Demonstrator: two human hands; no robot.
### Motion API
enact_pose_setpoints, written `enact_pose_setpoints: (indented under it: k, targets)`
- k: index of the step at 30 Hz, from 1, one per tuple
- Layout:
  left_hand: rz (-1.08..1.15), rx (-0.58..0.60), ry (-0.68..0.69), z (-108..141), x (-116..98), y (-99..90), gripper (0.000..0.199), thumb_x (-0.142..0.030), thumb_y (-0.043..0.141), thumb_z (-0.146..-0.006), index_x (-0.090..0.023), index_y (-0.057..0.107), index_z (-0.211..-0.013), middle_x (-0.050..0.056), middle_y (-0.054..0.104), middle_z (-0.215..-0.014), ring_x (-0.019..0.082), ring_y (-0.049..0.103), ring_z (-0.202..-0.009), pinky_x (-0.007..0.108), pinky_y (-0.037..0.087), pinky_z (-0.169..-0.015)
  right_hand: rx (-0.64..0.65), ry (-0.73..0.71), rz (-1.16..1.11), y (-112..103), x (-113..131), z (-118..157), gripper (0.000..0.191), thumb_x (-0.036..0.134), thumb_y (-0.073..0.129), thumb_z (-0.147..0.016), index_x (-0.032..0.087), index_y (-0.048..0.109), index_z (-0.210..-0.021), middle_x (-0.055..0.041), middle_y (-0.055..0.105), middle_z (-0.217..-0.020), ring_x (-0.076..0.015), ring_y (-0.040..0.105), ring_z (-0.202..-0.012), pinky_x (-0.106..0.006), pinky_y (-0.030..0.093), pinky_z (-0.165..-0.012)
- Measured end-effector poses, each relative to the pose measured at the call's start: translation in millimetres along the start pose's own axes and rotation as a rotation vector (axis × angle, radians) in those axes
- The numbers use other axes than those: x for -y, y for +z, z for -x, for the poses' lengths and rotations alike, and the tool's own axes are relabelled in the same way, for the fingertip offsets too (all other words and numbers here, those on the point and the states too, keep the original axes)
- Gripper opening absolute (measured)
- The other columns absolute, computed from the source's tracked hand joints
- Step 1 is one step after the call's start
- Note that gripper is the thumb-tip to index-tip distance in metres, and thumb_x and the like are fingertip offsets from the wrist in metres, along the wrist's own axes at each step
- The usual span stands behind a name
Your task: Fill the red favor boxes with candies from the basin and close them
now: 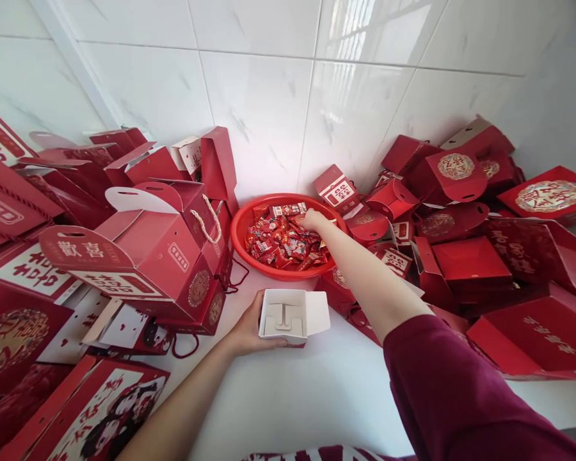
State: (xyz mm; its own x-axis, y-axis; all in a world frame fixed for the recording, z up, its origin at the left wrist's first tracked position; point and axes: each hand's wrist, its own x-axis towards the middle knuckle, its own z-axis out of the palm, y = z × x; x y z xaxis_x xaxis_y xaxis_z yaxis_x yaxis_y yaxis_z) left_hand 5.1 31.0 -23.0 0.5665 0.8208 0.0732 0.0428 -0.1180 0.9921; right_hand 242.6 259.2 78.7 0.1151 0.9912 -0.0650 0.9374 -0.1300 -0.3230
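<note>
Box [282,315] clamped in left fingers [272,344] — right fingers [308,219] at wrapped candies [288,246], apart or together, cannot tell

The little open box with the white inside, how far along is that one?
Done: the small red cardboard box with white insides is folded into shape, held in the left hand. In hand: the right hand is at the red-wrapped sweets in the red plastic basin. Left, apparently: contents and closing, since it looks empty and its white flap is open.
</note>
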Motion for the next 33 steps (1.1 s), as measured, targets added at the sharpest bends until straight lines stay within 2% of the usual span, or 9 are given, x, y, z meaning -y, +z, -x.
enact_pose_setpoints:
  k: [3,7,11,14,18,23,28,30,33]
  targets:
    - [0.006,0.003,0.001,0,0,-0.3,0.090,-0.031,0.090,-0.059,-0.021,0.035,-0.130,0.015,0.057,-0.130,0.034,0.056,-0.122,0.048,0.047,-0.100,0.001,0.075,-0.001,6,2,2,0.044,0.035,0.066,-0.092,0.015,0.055,-0.130,-0.0123,0.058,-0.131,-0.0267,0.060,-0.114,-0.049,0.051,-0.096]
    - [-0.003,0.012,0.001,0,-3,-0.4,0.090,-0.030,0.090,-0.059,-0.022,0.034,-0.130,0.015,0.056,-0.130,0.033,0.056,-0.121,0.048,0.048,-0.099,-0.048,0.041,-0.045,-2,1,11,0.066,0.028,0.085,-0.070,0.009,0.057,-0.127,-0.0193,0.062,-0.127,-0.0331,0.059,-0.117,-0.046,0.048,-0.096]
    - [-0.001,0.016,0.013,0,-5,0.0,0.089,-0.029,0.089,-0.061,-0.022,0.035,-0.131,0.015,0.055,-0.132,0.033,0.055,-0.122,0.047,0.048,-0.100,-0.102,-0.064,-0.133,-14,-4,23,0.025,0.030,0.075,-0.077,0.015,0.071,-0.098,-0.0122,0.072,-0.104,-0.0262,0.066,-0.101,-0.034,0.049,-0.085]
    - [-0.016,0.007,0.018,-1,-7,-0.5,0.088,-0.029,0.089,-0.061,-0.022,0.036,-0.131,0.014,0.055,-0.132,0.033,0.055,-0.122,0.047,0.048,-0.100,-0.128,-0.148,-0.218,-21,-5,39,0.018,0.034,0.070,-0.080,0.016,0.072,-0.081,-0.0067,0.073,-0.085,-0.0211,0.066,-0.084,-0.029,0.047,-0.075]
    - [-0.029,0.009,0.026,-1,-9,0.0,0.088,-0.029,0.089,-0.061,-0.023,0.036,-0.132,0.013,0.055,-0.134,0.033,0.055,-0.124,0.049,0.048,-0.101,-0.144,-0.274,-0.347,-29,-1,77,0.022,0.038,0.068,-0.080,0.016,0.072,-0.080,-0.0007,0.068,-0.074,-0.0157,0.061,-0.073,-0.025,0.044,-0.067]
    - [-0.016,0.004,0.011,-3,-10,6.1,0.090,-0.032,0.088,-0.064,-0.023,0.034,-0.136,0.015,0.053,-0.138,0.034,0.053,-0.128,0.052,0.045,-0.105,-0.194,-0.408,-0.550,-37,0,144,0.023,0.040,0.067,-0.081,0.017,0.070,-0.081,0.0016,0.063,-0.070,-0.0131,0.053,-0.064,-0.025,0.040,-0.062]
    - [-0.161,-0.012,0.028,-1,-21,-2.4,0.120,-0.043,0.091,-0.056,-0.022,0.021,-0.151,0.018,0.032,-0.156,0.039,0.032,-0.144,0.055,0.026,-0.119,-0.179,-0.445,-0.976,-31,-5,193,0.031,0.044,0.072,-0.079,0.017,0.063,-0.067,0.0031,0.056,-0.063,-0.0114,0.047,-0.059,-0.026,0.039,-0.061]
    - [-0.240,-0.037,0.026,4,-35,-9.5,0.106,-0.056,0.080,-0.069,-0.022,0.024,-0.153,0.016,0.028,-0.159,0.039,0.025,-0.147,0.054,0.021,-0.121,-0.128,-0.420,-1.093,-27,-8,201,0.032,0.044,0.073,-0.079,0.017,0.064,-0.065,0.0029,0.057,-0.062,-0.0120,0.049,-0.060,-0.026,0.040,-0.061]
    - [-0.437,-0.177,0.063,11,-68,-12.3,0.064,-0.056,0.056,-0.090,-0.025,0.044,-0.144,0.011,0.043,-0.150,0.034,0.035,-0.142,0.049,0.025,-0.120,-0.051,-0.401,-1.206,-22,-12,206,0.031,0.045,0.071,-0.081,0.018,0.067,-0.066,0.0025,0.060,-0.063,-0.0131,0.053,-0.060,-0.027,0.044,-0.062]
